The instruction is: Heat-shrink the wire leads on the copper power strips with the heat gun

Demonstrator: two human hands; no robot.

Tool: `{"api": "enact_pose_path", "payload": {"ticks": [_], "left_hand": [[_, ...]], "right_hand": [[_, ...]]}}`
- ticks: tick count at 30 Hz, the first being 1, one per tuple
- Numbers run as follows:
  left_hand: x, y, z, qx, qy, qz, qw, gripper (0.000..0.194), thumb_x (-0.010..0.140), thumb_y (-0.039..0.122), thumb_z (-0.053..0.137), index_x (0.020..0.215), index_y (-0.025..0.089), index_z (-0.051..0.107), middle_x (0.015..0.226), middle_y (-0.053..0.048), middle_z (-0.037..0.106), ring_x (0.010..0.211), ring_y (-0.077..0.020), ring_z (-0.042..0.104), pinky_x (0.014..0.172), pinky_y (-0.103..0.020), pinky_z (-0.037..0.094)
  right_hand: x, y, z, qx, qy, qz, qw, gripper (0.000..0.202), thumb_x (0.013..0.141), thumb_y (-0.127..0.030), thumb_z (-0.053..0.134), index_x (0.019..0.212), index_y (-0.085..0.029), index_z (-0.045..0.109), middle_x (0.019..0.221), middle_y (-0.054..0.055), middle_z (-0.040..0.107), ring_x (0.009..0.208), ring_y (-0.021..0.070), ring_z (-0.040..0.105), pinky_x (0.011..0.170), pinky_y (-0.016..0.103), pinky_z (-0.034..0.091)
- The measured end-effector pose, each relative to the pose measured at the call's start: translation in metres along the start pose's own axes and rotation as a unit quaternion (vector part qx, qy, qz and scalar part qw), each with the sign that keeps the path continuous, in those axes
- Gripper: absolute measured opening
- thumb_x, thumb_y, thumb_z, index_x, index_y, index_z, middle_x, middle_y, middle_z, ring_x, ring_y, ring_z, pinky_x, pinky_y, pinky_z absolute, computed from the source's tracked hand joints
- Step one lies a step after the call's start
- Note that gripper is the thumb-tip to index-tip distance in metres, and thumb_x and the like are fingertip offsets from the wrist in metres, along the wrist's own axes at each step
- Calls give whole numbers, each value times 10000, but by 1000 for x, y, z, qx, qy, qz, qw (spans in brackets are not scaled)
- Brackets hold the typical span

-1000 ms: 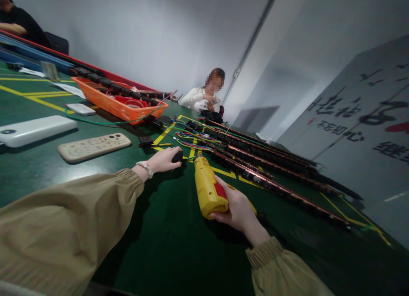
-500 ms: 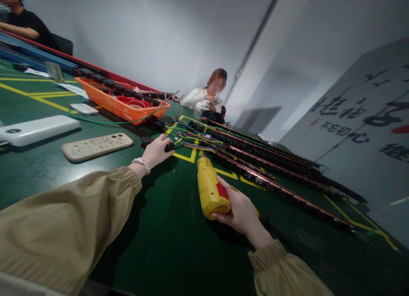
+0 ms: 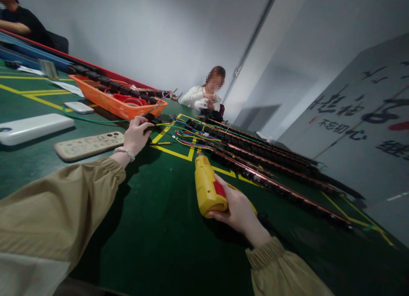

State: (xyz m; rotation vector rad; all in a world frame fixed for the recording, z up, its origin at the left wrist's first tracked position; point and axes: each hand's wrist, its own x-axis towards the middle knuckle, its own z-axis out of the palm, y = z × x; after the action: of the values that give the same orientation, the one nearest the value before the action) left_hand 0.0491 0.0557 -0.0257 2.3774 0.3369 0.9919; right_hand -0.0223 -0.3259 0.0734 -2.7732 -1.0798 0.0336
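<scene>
My right hand is wrapped round a yellow heat gun with a red patch on its side. Its nozzle points away from me, close to the coloured wire ends. My left hand is by the near side of the orange basket, fingers curled together. At its fingertips is a small black part with a yellow lead; whatever is between the fingers is mostly hidden. Just right of that hand, a thin black-and-yellow piece lies on the green table.
Long black strips with copper wires run across the right side. At left lie a patterned phone case, a white power bank and a small white box. One person sits across the table, another at far left.
My left hand has moved left and away from me, leaving the black-and-yellow piece on the table. The heat gun stays nearly in place in my right hand.
</scene>
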Motion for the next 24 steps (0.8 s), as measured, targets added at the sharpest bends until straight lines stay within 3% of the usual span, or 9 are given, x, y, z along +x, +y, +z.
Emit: {"api": "enact_pose_path", "payload": {"ticks": [6, 10, 14, 18, 24], "left_hand": [[-2, -6, 1, -10, 7, -43, 999, 294, 748, 190, 497, 1001, 202, 647, 1186, -80, 460, 1127, -227, 446, 912, -335, 444], [-2, -12, 6, -6, -55, -70, 996, 261, 771, 243, 472, 944, 197, 661, 1000, -80, 549, 964, -217, 520, 867, -344, 447], [-1, -19, 15, -27, -112, -43, 992, 301, 790, 233, 413, 907, 161, 681, 908, -86, 571, 894, -199, 533, 896, -333, 419], [-3, -17, 19, -71, -128, -13, 989, 309, 795, 233, 394, 908, 148, 669, 918, -77, 577, 870, -177, 546, 880, -311, 420], [-12, 12, 24, -160, -130, 77, 975, 260, 781, 251, 437, 912, 133, 628, 943, -72, 585, 900, -170, 548, 864, -304, 428]], "right_hand": [[0, -1, -1, 5, 1, -7, 1000, 973, 699, -640, 608, 1457, -211, 175, 1196, 116, 550, 1042, 262, 562, 888, 406, 427], [0, 0, -1, 12, -2, -11, 1000, 974, 706, -644, 600, 1463, -224, 152, 1211, 110, 543, 1059, 258, 556, 895, 400, 428], [0, 2, 0, 12, -4, -7, 1000, 976, 711, -642, 598, 1467, -241, 129, 1221, 97, 538, 1064, 251, 553, 900, 396, 427], [0, 3, 0, 14, -3, -15, 1000, 982, 712, -629, 604, 1470, -223, 129, 1204, 108, 547, 1053, 255, 559, 890, 393, 433], [0, 3, 1, 11, 9, -30, 999, 988, 712, -628, 605, 1472, -216, 127, 1204, 119, 549, 1042, 260, 567, 868, 391, 445]]}}
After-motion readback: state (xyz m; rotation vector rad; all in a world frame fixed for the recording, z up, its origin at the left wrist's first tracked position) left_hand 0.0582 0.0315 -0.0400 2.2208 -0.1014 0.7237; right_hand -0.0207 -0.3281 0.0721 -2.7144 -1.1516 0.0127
